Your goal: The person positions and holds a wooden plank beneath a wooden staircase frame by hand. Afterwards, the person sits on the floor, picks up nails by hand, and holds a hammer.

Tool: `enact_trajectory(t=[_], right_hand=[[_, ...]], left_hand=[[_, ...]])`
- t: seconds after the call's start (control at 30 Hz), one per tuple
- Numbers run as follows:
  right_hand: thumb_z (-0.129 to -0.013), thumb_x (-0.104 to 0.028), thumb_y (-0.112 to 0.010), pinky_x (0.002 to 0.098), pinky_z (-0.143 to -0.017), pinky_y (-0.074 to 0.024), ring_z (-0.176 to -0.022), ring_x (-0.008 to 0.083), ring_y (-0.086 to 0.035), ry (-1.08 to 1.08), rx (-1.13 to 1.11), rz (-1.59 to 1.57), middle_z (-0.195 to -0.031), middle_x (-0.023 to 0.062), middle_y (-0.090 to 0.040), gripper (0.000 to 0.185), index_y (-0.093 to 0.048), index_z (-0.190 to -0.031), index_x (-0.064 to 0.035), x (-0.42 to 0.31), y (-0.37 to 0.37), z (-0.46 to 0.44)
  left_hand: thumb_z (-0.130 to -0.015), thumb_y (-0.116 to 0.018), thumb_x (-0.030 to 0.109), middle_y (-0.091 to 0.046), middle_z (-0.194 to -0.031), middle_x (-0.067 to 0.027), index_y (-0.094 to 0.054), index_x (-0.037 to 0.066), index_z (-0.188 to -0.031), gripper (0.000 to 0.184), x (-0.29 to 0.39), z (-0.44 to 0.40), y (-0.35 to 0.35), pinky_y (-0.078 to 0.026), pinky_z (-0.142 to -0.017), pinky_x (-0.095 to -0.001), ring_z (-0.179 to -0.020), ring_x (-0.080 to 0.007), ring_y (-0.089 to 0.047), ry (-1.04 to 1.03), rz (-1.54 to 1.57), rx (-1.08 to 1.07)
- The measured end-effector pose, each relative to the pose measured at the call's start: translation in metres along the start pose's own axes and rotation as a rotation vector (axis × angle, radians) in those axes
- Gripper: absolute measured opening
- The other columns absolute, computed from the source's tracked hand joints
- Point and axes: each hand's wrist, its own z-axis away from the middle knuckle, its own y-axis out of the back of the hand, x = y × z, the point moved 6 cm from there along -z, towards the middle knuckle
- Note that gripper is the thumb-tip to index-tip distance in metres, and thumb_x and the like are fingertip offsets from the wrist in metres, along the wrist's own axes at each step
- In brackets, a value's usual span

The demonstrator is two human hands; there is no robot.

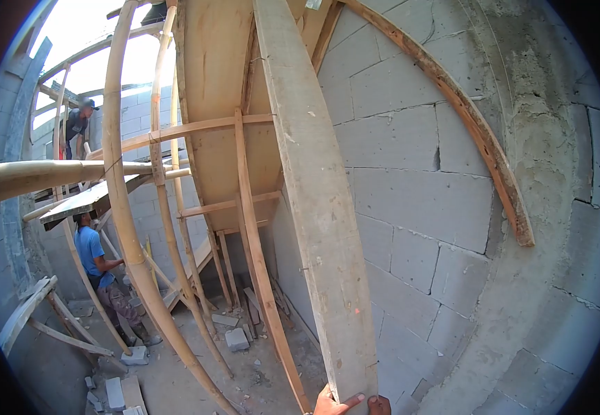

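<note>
A long, pale wooden board [321,187] stretches from the bottom of the view up to the top, spotted with grey marks. At its lower end, my left hand [336,404] grips the left edge, thumb lying over the face. Fingers of my right hand [380,405] curl at the opposite edge; the rest of that hand is out of view. Behind the board is a wooden formwork panel [220,76] braced with timber strips [258,256].
Bamboo poles [122,207] stand at left, one crossing horizontally. A block wall [410,200] rises at right, with a timber strip [476,131] against it. A person in a blue shirt [91,249] stands below; another person [79,128] is higher up. Block pieces [236,339] lie on the floor.
</note>
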Motion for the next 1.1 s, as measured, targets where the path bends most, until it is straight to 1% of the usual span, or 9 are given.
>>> enact_trajectory(t=[0.17,0.27,0.47,0.67,0.77,0.83,0.9,1.0,1.1], right_hand=[[-0.1,-0.053,-0.055,0.0433,-0.104,-0.04,-0.117,0.028,-0.053,0.036,0.035,0.001,-0.122,0.014,-0.061,0.053,-0.055,-0.129,-0.008,0.01,0.0,0.0],[-0.099,-0.056,-0.054,0.045,-0.105,-0.0397,-0.117,0.0296,-0.053,-0.063,-0.021,0.024,-0.123,0.0152,-0.06,0.058,-0.054,-0.13,-0.0069,0.018,0.0,-0.006],[-0.1,-0.045,-0.056,0.0407,-0.094,-0.0431,-0.103,0.0251,-0.055,0.029,0.015,0.012,-0.112,0.0141,-0.063,0.044,-0.058,-0.124,-0.0077,0.025,0.0,-0.009],[-0.101,-0.033,-0.058,0.0364,-0.083,-0.0465,-0.09,0.0207,-0.057,0.183,0.035,0.0,-0.101,0.013,-0.066,0.031,-0.062,-0.119,-0.0085,0.048,-0.001,-0.023],[-0.101,-0.028,-0.059,0.0343,-0.078,-0.0481,-0.083,0.0184,-0.058,0.328,0.051,0.026,-0.095,0.0125,-0.068,0.024,-0.063,-0.116,-0.0089,0.07,-0.002,-0.035],[-0.103,-0.02,-0.054,0.0322,-0.073,-0.0473,-0.079,0.0147,-0.056,0.299,0.055,-0.116,-0.092,0.0071,-0.066,0.02,-0.062,-0.115,-0.0066,0.094,-0.007,-0.042],[-0.103,-0.017,-0.052,0.0319,-0.071,-0.0471,-0.079,0.0138,-0.055,0.25,0.056,-0.157,-0.091,0.0051,-0.065,0.02,-0.062,-0.115,-0.0053,0.111,-0.008,-0.042],[-0.101,-0.021,-0.054,0.034,-0.074,-0.0477,-0.082,0.0165,-0.057,0.164,0.046,-0.105,-0.093,0.0071,-0.066,0.022,-0.062,-0.114,-0.0048,0.094,-0.011,-0.041],[-0.1,-0.024,-0.056,0.0362,-0.076,-0.0483,-0.085,0.0192,-0.058,0.11,0.037,-0.094,-0.095,0.0091,-0.066,0.025,-0.063,-0.113,-0.0044,0.086,-0.014,-0.039]], left_hand=[[-0.071,-0.09,0.013,-0.068,-0.113,-0.0088,-0.057,0.0,-0.129,0.068,-0.016,0.004,0.006,-0.05,-0.094,-0.0354,-0.106,-0.0191,-0.063,0.099,0.204,-0.028],[-0.069,-0.09,0.013,-0.068,-0.113,-0.0091,-0.057,0.0,-0.129,0.07,0.002,0.004,0.011,-0.049,-0.094,-0.0358,-0.106,-0.0198,-0.063,0.155,0.18,-0.06],[-0.068,-0.091,0.014,-0.068,-0.113,-0.0089,-0.058,0.0,-0.129,0.071,-0.035,0.003,0.013,-0.049,-0.095,-0.0362,-0.107,-0.019,-0.062,0.141,0.198,-0.077],[-0.067,-0.092,0.014,-0.069,-0.113,-0.0089,-0.059,0.0,-0.128,0.071,-0.024,0.001,0.006,-0.049,-0.096,-0.0356,-0.105,-0.0184,-0.062,0.269,0.187,-0.127],[-0.073,-0.082,0.011,-0.068,-0.105,-0.0064,-0.059,0.001,-0.123,0.056,0.051,0.001,-0.001,-0.05,-0.086,-0.0327,-0.096,-0.0159,-0.062,-0.038,0.148,-0.219],[-0.077,-0.076,0.009,-0.067,-0.1,-0.0048,-0.06,0.001,-0.12,0.046,0.099,0.004,-0.002,-0.051,-0.08,-0.0307,-0.09,-0.0143,-0.062,-0.249,0.118,-0.274],[-0.078,-0.076,0.011,-0.067,-0.097,-0.003,-0.06,0.001,-0.116,0.043,0.034,-0.008,-0.001,-0.051,-0.076,-0.0294,-0.085,-0.0134,-0.061,0.159,0.111,-0.255],[-0.078,-0.077,0.012,-0.067,-0.103,-0.0046,-0.058,0.001,-0.122,0.048,0.027,0.002,0.005,-0.052,-0.08,-0.0311,-0.091,-0.0146,-0.062,-0.109,0.219,-0.209],[-0.079,-0.077,0.013,-0.066,-0.11,-0.0064,-0.054,0.001,-0.129,0.056,0.074,0.001,-0.003,-0.051,-0.085,-0.0335,-0.098,-0.017,-0.062,-0.107,0.408,-0.105]])
